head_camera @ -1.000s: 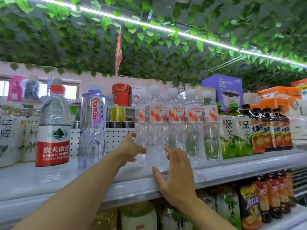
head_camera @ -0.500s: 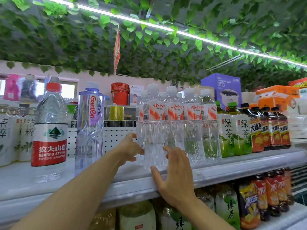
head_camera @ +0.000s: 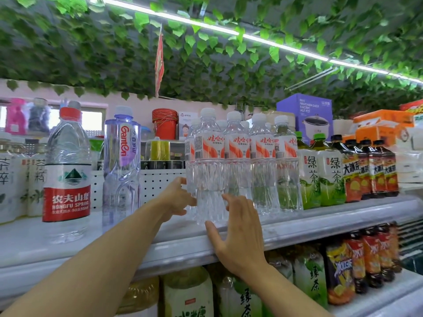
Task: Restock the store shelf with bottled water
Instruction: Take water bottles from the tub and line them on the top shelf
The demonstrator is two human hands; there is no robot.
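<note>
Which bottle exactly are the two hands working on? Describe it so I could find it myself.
Look along the upper white shelf to the row of clear water bottles with white caps and red-and-white labels, left of the green tea bottles. The front water bottle stands at that row's left end, between the left hand and the right hand. Unlike its neighbours, it has fingers at both sides.

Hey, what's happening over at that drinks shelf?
A person is stocking bottled water. Both hands are at the front-left water bottle on the white shelf: the left hand touches its left side, the right hand reaches at its base with spread fingers. It stands upright with matching bottles beside and behind it, left of the green tea bottles.
</note>
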